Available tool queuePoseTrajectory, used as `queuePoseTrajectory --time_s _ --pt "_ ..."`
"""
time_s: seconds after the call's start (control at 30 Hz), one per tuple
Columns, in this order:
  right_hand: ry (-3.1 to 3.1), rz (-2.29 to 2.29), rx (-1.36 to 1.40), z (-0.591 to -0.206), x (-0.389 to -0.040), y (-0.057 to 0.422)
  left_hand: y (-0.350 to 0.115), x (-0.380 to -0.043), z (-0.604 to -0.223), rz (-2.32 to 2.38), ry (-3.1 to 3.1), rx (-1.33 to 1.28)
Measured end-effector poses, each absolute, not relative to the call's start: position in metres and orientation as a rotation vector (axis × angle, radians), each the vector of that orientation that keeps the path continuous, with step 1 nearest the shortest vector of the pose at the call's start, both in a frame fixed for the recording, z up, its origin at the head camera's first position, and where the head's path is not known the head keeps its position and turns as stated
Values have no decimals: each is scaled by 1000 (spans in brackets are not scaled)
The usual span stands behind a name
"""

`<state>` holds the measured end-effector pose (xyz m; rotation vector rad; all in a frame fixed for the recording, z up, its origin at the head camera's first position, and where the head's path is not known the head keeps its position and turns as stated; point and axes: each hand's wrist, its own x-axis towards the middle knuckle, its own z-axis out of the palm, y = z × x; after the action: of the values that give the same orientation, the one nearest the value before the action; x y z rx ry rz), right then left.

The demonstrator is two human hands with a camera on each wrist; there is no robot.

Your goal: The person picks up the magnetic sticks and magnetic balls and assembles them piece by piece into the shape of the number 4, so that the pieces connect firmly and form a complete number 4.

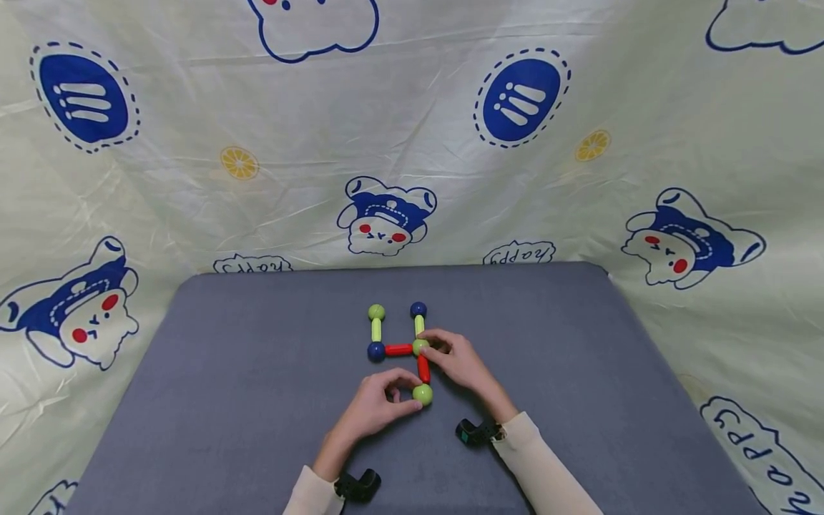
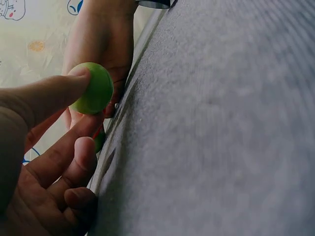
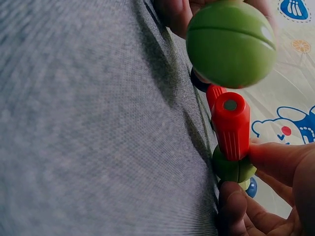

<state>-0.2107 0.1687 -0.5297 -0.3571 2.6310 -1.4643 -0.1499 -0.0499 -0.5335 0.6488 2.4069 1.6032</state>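
Observation:
My left hand (image 1: 383, 403) pinches a green ball (image 1: 422, 394) between thumb and fingers at the near end of a red magnetic rod (image 1: 423, 369). In the right wrist view that rod's bare end, with a grey magnet, shows below the held ball (image 3: 231, 44). My right hand (image 1: 460, 359) pinches another green ball (image 1: 420, 347), into which the rod's far end runs. From this joint a second red rod (image 1: 399, 350) leads left to a blue ball (image 1: 376, 351), and a yellow-green rod (image 1: 420, 327) leads away to another blue ball (image 1: 418, 309).
From the left blue ball a yellow-green rod (image 1: 376, 330) reaches back to a green ball (image 1: 376, 312). All lies on a grey cloth-covered table (image 1: 257, 386). A printed curtain (image 1: 425, 157) hangs behind. Each wrist wears a black camera band (image 1: 357, 486).

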Motion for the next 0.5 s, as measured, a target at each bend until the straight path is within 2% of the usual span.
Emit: queuePoseTrajectory --time_s 0.5 --pt "2644 -1439 -341 -527 -209 169 -39 -150 -530 1500 2497 611"
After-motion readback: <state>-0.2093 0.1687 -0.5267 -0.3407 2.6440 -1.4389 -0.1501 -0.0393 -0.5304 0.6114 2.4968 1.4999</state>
